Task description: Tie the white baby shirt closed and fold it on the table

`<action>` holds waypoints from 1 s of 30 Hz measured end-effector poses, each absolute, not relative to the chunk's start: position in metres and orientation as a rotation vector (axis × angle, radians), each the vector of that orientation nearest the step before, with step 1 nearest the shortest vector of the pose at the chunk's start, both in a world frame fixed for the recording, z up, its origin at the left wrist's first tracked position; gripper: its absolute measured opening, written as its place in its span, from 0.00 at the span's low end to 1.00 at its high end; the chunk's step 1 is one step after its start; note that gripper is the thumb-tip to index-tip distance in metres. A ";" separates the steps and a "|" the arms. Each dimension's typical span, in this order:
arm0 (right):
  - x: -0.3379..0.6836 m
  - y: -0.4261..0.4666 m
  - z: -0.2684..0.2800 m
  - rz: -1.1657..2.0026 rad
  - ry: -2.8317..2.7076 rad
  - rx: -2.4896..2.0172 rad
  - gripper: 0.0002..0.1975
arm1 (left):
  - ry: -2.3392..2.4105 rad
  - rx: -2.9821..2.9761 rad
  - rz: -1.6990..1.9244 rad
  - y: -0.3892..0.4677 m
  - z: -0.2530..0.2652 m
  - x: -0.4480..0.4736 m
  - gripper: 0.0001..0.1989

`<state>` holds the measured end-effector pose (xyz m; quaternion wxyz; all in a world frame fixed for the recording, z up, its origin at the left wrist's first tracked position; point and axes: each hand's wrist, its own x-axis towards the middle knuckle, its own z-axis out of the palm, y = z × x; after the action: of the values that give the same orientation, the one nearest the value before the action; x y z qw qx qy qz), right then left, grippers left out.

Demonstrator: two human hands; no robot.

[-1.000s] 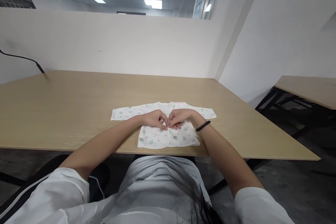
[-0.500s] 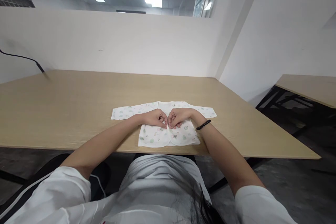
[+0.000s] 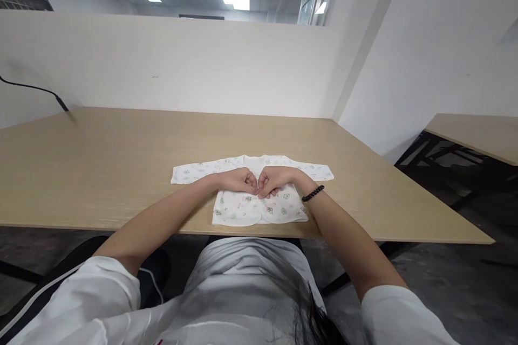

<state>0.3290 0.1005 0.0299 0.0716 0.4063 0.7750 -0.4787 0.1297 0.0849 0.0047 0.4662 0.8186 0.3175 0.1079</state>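
Observation:
A small white baby shirt (image 3: 238, 209) with a green and pink print lies flat near the table's front edge, its sleeves spread to both sides and its rounded front hems toward me. My left hand (image 3: 242, 180) and my right hand (image 3: 273, 180) meet at the middle of its front opening. Both are closed, thumbs and fingers pinching the cloth along the front edges. Any fastener between the fingertips is hidden. A black beaded bracelet (image 3: 313, 193) circles my right wrist.
The wooden table (image 3: 121, 161) runs back to a white wall (image 3: 202, 70) with a window above. A black cable (image 3: 36, 88) bends over the far left corner. Another table (image 3: 477, 132) stands to the right.
My fingertips have drawn slightly closer together at the shirt's front opening, the right thumb shifting a little. The shirt stays in place.

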 end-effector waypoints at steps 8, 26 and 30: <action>0.329 0.100 0.030 -1.493 2.334 1.185 0.17 | 0.783 1.978 0.245 0.090 0.002 0.129 0.17; 0.336 0.111 0.024 -1.651 2.307 1.088 0.17 | 0.723 2.028 0.195 0.092 0.008 0.125 0.17; 0.337 0.111 0.024 -1.635 2.322 1.077 0.16 | 0.723 2.044 0.186 0.091 0.008 0.126 0.18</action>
<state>0.3373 0.1105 0.0241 0.0522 0.3541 0.7635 -0.5375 0.1261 0.0909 0.0082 0.4644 0.8318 0.2943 0.0755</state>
